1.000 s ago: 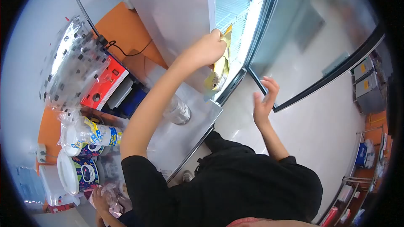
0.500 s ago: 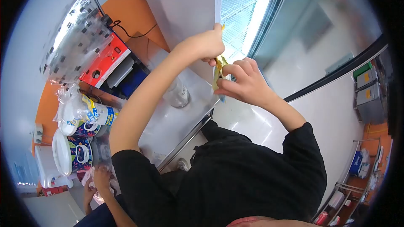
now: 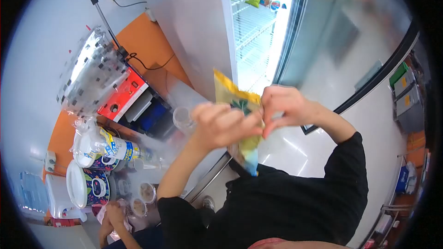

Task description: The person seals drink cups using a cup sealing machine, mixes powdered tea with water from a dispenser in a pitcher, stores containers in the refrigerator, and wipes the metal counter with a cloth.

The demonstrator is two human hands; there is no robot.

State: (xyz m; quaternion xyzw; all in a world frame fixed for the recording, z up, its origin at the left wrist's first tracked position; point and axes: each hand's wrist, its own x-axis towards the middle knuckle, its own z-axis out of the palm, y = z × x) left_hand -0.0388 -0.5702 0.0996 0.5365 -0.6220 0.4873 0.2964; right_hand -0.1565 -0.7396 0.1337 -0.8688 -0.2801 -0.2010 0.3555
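Note:
A yellow and clear plastic packet (image 3: 250,150) with a green leaf print and a pale blue lower end hangs between my hands, in front of the open fridge. My left hand (image 3: 221,122), slightly blurred, crosses the packet's face with its fingers curled against it. At the packet's right edge, my right hand (image 3: 286,107) pinches the plastic between thumb and fingers. The packet's yellow top edge points up and to the left. My left hand hides much of its middle, and its contents are not clear.
A lit fridge with wire shelves (image 3: 254,37) stands behind, its glass door (image 3: 332,50) swung right. On the left counter are a red sealing machine (image 3: 123,93), patterned tubs (image 3: 87,184) and clear cups (image 3: 146,192). Another person's hands (image 3: 113,216) work at lower left.
The packet has come down and away from the fridge, turning from edge-on to face me. My left hand has lowered with it. The view has shifted, showing more cups on the counter.

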